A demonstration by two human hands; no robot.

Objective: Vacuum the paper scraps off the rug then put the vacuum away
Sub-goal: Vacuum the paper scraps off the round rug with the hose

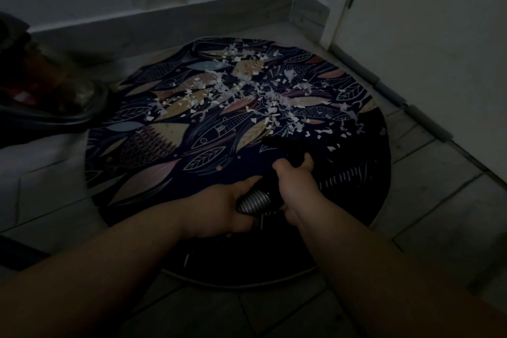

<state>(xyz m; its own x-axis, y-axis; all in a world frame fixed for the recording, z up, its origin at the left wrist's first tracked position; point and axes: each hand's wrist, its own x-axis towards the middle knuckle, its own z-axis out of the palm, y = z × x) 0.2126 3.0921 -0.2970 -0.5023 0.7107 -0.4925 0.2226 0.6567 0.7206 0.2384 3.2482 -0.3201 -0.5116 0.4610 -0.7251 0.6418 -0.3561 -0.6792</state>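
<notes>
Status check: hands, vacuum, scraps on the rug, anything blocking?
Left hand grips ribbed hose; right hand grips black nozzle. Paper scraps still cover far half of rug. Vacuum body at left edge; path clear.

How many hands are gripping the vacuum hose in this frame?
2. The left hand wraps the ribbed hose; the right hand grips the dark nozzle end further forward, above the rug.
</notes>
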